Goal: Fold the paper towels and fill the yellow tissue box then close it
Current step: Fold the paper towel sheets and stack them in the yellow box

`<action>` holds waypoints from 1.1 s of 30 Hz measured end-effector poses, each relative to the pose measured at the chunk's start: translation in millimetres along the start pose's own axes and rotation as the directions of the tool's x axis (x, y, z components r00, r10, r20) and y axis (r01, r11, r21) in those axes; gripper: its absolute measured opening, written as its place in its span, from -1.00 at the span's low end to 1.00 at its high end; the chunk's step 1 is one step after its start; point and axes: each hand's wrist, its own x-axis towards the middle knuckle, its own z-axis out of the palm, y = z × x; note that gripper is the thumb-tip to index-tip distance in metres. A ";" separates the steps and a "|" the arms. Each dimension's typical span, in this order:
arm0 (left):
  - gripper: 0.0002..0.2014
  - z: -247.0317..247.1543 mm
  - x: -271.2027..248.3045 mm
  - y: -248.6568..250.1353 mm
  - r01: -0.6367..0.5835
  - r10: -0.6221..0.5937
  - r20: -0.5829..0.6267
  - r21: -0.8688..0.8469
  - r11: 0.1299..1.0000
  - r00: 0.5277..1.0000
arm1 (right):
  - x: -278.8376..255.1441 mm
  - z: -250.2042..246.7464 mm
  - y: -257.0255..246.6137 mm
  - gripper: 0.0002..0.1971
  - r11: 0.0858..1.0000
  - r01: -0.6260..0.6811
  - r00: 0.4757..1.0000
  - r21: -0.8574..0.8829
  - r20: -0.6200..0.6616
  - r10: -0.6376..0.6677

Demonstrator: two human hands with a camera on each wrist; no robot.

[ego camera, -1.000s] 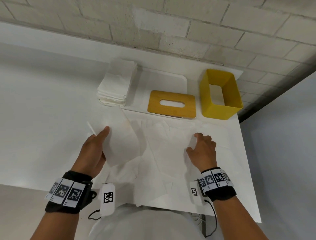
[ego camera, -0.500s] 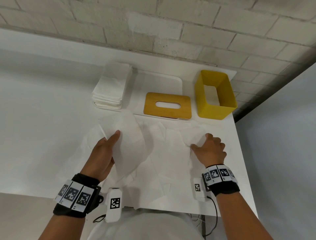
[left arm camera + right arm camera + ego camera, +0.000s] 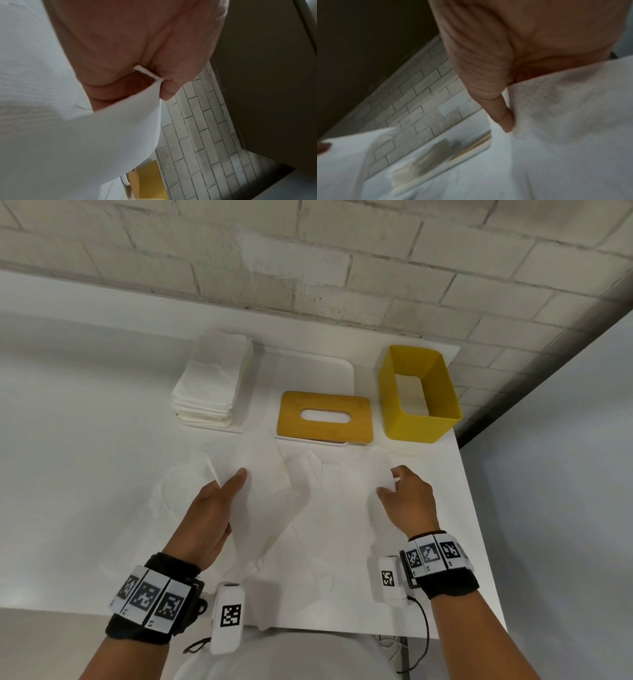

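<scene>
A white paper towel [image 3: 270, 501] is held up over the near part of the white table [image 3: 68, 440]. My left hand [image 3: 209, 508] pinches its left edge between thumb and fingers; in the left wrist view the left hand [image 3: 154, 75] grips the towel [image 3: 85, 142]. My right hand [image 3: 407, 498] pinches the towel's right corner, and the right wrist view shows the right hand [image 3: 510, 102] on the towel [image 3: 565, 121]. Farther back stand the open yellow tissue box [image 3: 419, 395] and its wooden lid [image 3: 324, 416] with an oval slot.
A stack of folded paper towels [image 3: 210, 383] sits at the back left on a white tray [image 3: 308, 368]. More loose towels [image 3: 342, 559] lie spread under my hands. A brick wall [image 3: 308, 251] runs behind the table. The table's right edge drops off beside the box.
Both hands have moved away from me and apart, lifting and spreading the towel. The right hand has shifted to the right with the towel's corner.
</scene>
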 end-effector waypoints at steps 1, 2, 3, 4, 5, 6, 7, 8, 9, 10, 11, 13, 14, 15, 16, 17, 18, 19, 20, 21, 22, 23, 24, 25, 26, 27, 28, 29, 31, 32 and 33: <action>-0.67 0.3 0.8 0.8 0.001 -0.001 0.004 0.001 1.000 1.000 | -3.9 -4.3 -5.5 -0.89 0.998 0.054 0.999 0.020 -0.003 -0.054; -0.67 0.9 1.3 1.6 0.002 -0.002 0.008 0.002 1.000 1.000 | -8.4 -9.3 -11.5 -0.89 0.993 0.117 0.993 0.034 -0.010 -0.117; -0.67 1.8 2.0 2.8 0.002 -0.002 0.011 0.003 1.000 1.000 | -13.4 -15.3 -19.4 -0.89 0.982 0.180 0.984 0.060 -0.017 -0.179; -0.67 3.4 2.3 4.3 0.002 -0.002 0.014 0.006 1.000 1.000 | -19.0 -22.0 -28.2 -0.91 0.965 0.231 0.973 0.125 -0.017 -0.231; -0.68 5.4 2.4 6.1 0.001 -0.001 0.018 0.009 1.000 1.000 | -26.5 -29.6 -38.3 -0.89 0.932 0.262 0.963 0.251 -0.008 -0.269; -0.69 7.7 2.3 8.3 -0.003 0.003 0.024 0.009 1.000 1.000 | -34.6 -36.8 -48.2 -0.86 0.869 0.270 0.952 0.414 0.019 -0.305; -0.70 10.6 2.0 11.1 -0.010 0.010 0.031 0.002 1.000 0.999 | -43.7 -43.9 -58.9 -0.82 0.765 0.253 0.935 0.592 0.054 -0.351; -0.71 13.5 1.7 13.7 -0.016 0.017 0.039 -0.009 1.000 0.999 | -52.0 -49.9 -68.0 -0.76 0.646 0.208 0.912 0.735 0.094 -0.400; -0.72 16.3 1.1 16.9 -0.021 0.022 0.049 -0.021 1.000 0.999 | -59.4 -54.1 -75.9 -0.71 0.534 0.156 0.881 0.831 0.127 -0.455; -0.73 19.4 0.1 20.0 -0.023 0.025 0.064 -0.031 0.999 0.998 | -64.1 -54.9 -80.8 -0.66 0.454 0.115 0.853 0.883 0.146 -0.500; -0.73 22.6 -1.2 23.1 -0.023 0.027 0.087 -0.036 0.999 0.996 | -68.1 -53.9 -85.5 -0.61 0.410 0.088 0.831 0.908 0.160 -0.533; -0.71 28.9 -3.8 27.7 -0.029 0.035 0.142 -0.039 0.999 0.989 | -70.2 -44.8 -91.7 -0.58 0.414 0.087 0.819 0.906 0.172 -0.548; -0.71 32.1 -5.3 29.0 -0.039 0.046 0.168 -0.042 0.998 0.985 | -69.8 -38.6 -94.2 -0.59 0.445 0.101 0.827 0.890 0.173 -0.535; -0.71 35.0 -7.1 30.0 -0.053 0.061 0.194 -0.050 0.997 0.979 | -70.0 -32.8 -96.8 -0.61 0.480 0.113 0.839 0.870 0.175 -0.515; -0.72 37.0 -8.3 29.7 -0.066 0.078 0.219 -0.059 0.996 0.973 | -70.1 -27.5 -99.0 -0.63 0.510 0.122 0.850 0.852 0.176 -0.497; -0.71 39.0 -9.5 29.7 -0.080 0.095 0.248 -0.071 0.994 0.964 | -70.6 -23.1 -100.8 -0.66 0.531 0.127 0.858 0.837 0.176 -0.482; -0.69 39.9 -10.3 28.9 -0.090 0.111 0.278 -0.087 0.992 0.954 | -71.0 -19.8 -101.8 -0.69 0.542 0.125 0.864 0.831 0.177 -0.471; -0.63 40.0 -11.0 28.2 -0.092 0.120 0.305 -0.104 0.990 0.945 | -71.8 -17.8 -102.5 -0.71 0.545 0.118 0.869 0.830 0.180 -0.461; -0.54 39.6 -11.1 27.3 -0.088 0.123 0.328 -0.121 0.989 0.937 | -72.1 -16.5 -102.9 -0.71 0.544 0.109 0.872 0.832 0.183 -0.455; -0.47 38.7 -10.7 26.7 -0.077 0.121 0.344 -0.140 0.987 0.931 | -72.5 -15.9 -103.3 -0.71 0.543 0.101 0.873 0.834 0.187 -0.450; -0.42 37.7 -10.3 26.0 -0.071 0.125 0.359 -0.161 0.984 0.925 | -72.8 -15.4 -103.3 -0.71 0.541 0.097 0.874 0.835 0.188 -0.447; -0.39 36.8 -10.5 25.3 -0.067 0.130 0.372 -0.178 0.982 0.919 | -73.1 -15.1 -103.1 -0.71 0.540 0.091 0.879 0.837 0.188 -0.439; -0.38 36.0 -10.1 24.0 -0.067 0.135 0.378 -0.188 0.980 0.916 | -73.1 -14.6 -103.0 -0.71 0.541 0.087 0.884 0.837 0.185 -0.429; -0.37 35.7 -10.7 23.5 -0.068 0.139 0.384 -0.193 0.979 0.913 | -73.2 -14.0 -102.8 -0.72 0.546 0.087 0.891 0.833 0.180 -0.417; -0.38 35.0 -10.5 22.3 -0.070 0.140 0.385 -0.190 0.979 0.912 | -73.2 -13.1 -102.8 -0.72 0.555 0.092 0.895 0.827 0.176 -0.410; -0.40 34.6 -11.0 21.7 -0.076 0.142 0.387 -0.180 0.981 0.911 | -73.7 -12.1 -102.9 -0.72 0.564 0.097 0.898 0.820 0.173 -0.405; -0.45 34.1 -10.2 20.4 -0.089 0.145 0.385 -0.159 0.983 0.911 | -74.2 -11.2 -103.0 -0.72 0.570 0.100 0.899 0.816 0.172 -0.403; -0.49 34.1 -10.2 20.3 -0.101 0.146 0.383 -0.135 0.986 0.912 | -74.5 -10.6 -103.0 -0.73 0.572 0.098 0.901 0.814 0.171 -0.398; -0.53 34.3 -10.4 20.1 -0.112 0.138 0.376 -0.091 0.990 0.916 | -74.8 -9.8 -103.2 -0.74 0.571 0.089 0.908 0.816 0.169 -0.384; -0.52 34.4 -10.1 19.4 -0.112 0.132 0.371 -0.076 0.991 0.919 | -74.7 -9.3 -103.3 -0.74 0.568 0.085 0.911 0.819 0.167 -0.377; -0.51 34.6 -10.2 18.9 -0.108 0.126 0.365 -0.068 0.992 0.922 | -74.6 -8.6 -103.4 -0.75 0.564 0.080 0.914 0.822 0.165 -0.370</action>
